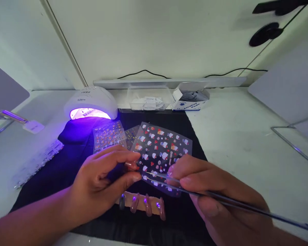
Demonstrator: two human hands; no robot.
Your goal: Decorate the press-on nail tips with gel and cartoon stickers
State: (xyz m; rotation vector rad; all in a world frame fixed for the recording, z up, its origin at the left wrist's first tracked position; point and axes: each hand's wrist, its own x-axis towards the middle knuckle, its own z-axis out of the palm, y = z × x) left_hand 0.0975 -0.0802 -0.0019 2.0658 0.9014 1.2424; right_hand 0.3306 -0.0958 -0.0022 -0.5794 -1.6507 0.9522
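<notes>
My left hand [102, 177] is closed, its thumb and index finger around a glossy pinkish false nail [131, 166], partly hidden by the fingers. In my right hand [215, 191] is a pair of long metal tweezers [236, 204], its tips slightly apart and pointing left toward that nail. Whether the tips hold anything is too small to tell. Under both hands lies a clear sticker sheet [157, 138] with white and red cartoon figures. Below, several false nails [148, 205] stand in a row on a beige strip [128, 198]; the leftmost is dark, the others pinkish.
A lit white nail lamp [92, 97] stands at back left. Behind the sheets are a clear plastic box [149, 99] with white packets and an open alcohol pads box [191, 100]. Another sticker sheet [109, 135] lies on the black cloth [184, 218]. A glittery clear piece [38, 164] is left.
</notes>
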